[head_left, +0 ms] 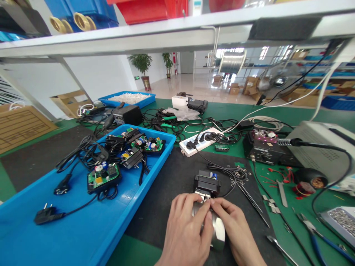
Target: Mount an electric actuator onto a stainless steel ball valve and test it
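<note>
My left hand (pixel 184 231) and my right hand (pixel 235 231) meet over a shiny metal block (pixel 217 231) on the black mat near the front edge. Fingers of both hands are curled and pinched together at the block's top, just below a small black plastic box (pixel 207 183) with a circuit board inside and a black cable trailing from it. What the fingertips pinch is too small to make out. The left hand rests against the side of the metal block.
A blue tray (pixel 69 221) at left holds several black boxes with green circuit boards (pixel 104 177) and plug cables. A white power strip (pixel 200 142), soldering station (pixel 263 149), tweezers (pixel 253 201) and pliers (pixel 318 236) lie right and behind. Washers are scattered near the box.
</note>
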{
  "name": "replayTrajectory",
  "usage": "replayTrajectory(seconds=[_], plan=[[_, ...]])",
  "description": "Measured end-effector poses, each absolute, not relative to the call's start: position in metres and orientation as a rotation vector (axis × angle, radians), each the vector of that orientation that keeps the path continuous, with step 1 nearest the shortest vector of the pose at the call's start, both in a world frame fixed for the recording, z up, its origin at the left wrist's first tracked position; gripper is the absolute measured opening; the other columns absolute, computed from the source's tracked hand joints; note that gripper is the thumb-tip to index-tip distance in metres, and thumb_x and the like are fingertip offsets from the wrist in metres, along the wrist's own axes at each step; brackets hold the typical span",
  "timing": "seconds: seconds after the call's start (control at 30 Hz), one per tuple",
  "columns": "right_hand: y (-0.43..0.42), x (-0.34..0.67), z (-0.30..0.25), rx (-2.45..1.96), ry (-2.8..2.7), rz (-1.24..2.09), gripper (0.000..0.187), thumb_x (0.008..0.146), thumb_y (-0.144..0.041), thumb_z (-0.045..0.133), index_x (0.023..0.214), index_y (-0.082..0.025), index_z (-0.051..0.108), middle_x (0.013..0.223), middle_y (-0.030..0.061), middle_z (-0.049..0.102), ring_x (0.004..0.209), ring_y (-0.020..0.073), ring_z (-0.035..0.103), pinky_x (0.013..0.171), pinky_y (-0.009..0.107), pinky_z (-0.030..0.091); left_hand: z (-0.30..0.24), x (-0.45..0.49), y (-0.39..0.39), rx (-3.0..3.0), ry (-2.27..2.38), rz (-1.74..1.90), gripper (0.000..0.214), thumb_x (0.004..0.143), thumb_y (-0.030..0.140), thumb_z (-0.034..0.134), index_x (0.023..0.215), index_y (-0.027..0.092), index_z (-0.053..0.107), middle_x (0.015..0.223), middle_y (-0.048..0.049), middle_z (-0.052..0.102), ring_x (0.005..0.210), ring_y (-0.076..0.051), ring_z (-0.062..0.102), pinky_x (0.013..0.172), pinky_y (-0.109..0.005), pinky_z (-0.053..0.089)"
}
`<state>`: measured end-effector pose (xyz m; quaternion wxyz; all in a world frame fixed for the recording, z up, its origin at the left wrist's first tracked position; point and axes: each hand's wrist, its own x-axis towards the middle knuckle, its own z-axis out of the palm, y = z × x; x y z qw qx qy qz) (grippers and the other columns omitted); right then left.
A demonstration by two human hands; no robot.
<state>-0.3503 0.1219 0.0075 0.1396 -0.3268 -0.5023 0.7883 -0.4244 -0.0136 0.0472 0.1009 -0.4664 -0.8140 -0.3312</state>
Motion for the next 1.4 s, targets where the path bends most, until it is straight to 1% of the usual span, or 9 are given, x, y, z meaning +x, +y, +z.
replayTrajectory(seconds=[0.07,0.13,0.23,0.3,0.6,0.8,1.03,1.23,1.4], plan=[[0.122,-0.349,0.007,-0.917,-1.475,2.281,0.045,0.070,-0.060,0.091,0.084,-0.018,0.081,0.083,0.0052,0.075,0.074,0.0198,0.061,0.065,0.027,0.045,0.047,-0.423,-0.012,-1.391,-2.371,-0.921,0.031,0.099,0.020,0.058,0.126,0.025,0.072,0.114,-0.0067,0.072,0.105,-0.027,0.064,0.099,-0.055,0.051],[0.122,-0.348,0.007,-0.878,-1.505,2.272,0.042,0.074,-0.059,0.088,0.086,-0.019,0.082,0.089,0.0064,0.077,0.083,0.0231,0.064,0.074,0.029,0.049,0.046,-0.421,-0.010,-1.409,-2.339,-0.874,0.030,0.098,0.019,0.057,0.124,0.024,0.071,0.113,-0.0050,0.074,0.105,-0.027,0.065,0.108,-0.061,0.044],[0.123,-0.347,0.006,-0.832,-1.547,2.241,0.039,0.077,-0.057,0.086,0.090,-0.020,0.084,0.098,0.0083,0.079,0.098,0.0283,0.067,0.090,0.034,0.050,0.042,-0.415,-0.006,-1.413,-2.321,-0.839,0.032,0.098,0.017,0.053,0.126,0.022,0.070,0.115,-0.0047,0.075,0.107,-0.028,0.066,0.112,-0.062,0.039],[0.124,-0.347,0.006,-0.827,-1.559,2.231,0.039,0.077,-0.057,0.086,0.090,-0.020,0.084,0.099,0.0090,0.080,0.101,0.0301,0.068,0.094,0.036,0.049,0.038,-0.412,-0.003,-1.384,-2.318,-0.835,0.033,0.098,0.017,0.052,0.126,0.021,0.070,0.116,-0.0053,0.076,0.107,-0.028,0.067,0.112,-0.061,0.039],[0.124,-0.350,0.007,-0.857,-1.550,2.233,0.036,0.075,-0.054,0.087,0.086,-0.020,0.083,0.094,0.0079,0.079,0.094,0.0283,0.068,0.089,0.035,0.050,0.027,-0.403,-0.001,-1.232,-2.219,-0.920,0.030,0.099,0.014,0.054,0.124,0.020,0.069,0.120,-0.0038,0.079,0.106,-0.025,0.070,0.111,-0.052,0.042],[0.124,-0.350,0.005,-0.877,-1.550,2.208,0.041,0.074,-0.060,0.087,0.084,-0.020,0.082,0.092,0.0077,0.079,0.092,0.0272,0.066,0.084,0.033,0.049,0.021,-0.399,0.002,-1.149,-2.237,-1.016,0.020,0.098,0.015,0.054,0.113,0.022,0.066,0.112,-0.0054,0.079,0.105,-0.026,0.071,0.111,-0.053,0.043],[0.125,-0.351,0.002,-0.877,-1.554,2.239,0.042,0.076,-0.060,0.087,0.086,-0.020,0.082,0.088,0.0055,0.077,0.082,0.0213,0.063,0.075,0.029,0.047,0.021,-0.400,0.001,-1.167,-2.248,-0.965,0.026,0.095,0.013,0.059,0.120,0.020,0.063,0.112,-0.0077,0.077,0.109,-0.028,0.068,0.109,-0.052,0.046],[0.127,-0.349,0.004,-0.840,-1.582,2.254,0.040,0.079,-0.058,0.086,0.088,-0.019,0.083,0.090,0.0063,0.077,0.088,0.0232,0.066,0.080,0.030,0.049,0.019,-0.402,-0.001,-1.164,-2.288,-0.997,0.026,0.095,0.014,0.061,0.120,0.022,0.061,0.114,-0.0067,0.075,0.111,-0.026,0.067,0.106,-0.049,0.048],[0.127,-0.349,0.005,-0.830,-1.530,2.283,0.038,0.079,-0.056,0.087,0.087,-0.020,0.081,0.090,0.0055,0.077,0.086,0.0218,0.066,0.078,0.029,0.048,0.025,-0.401,0.001,-1.132,-2.246,-1.039,0.022,0.095,0.014,0.059,0.115,0.023,0.062,0.112,-0.0062,0.075,0.108,-0.026,0.066,0.101,-0.047,0.049]])
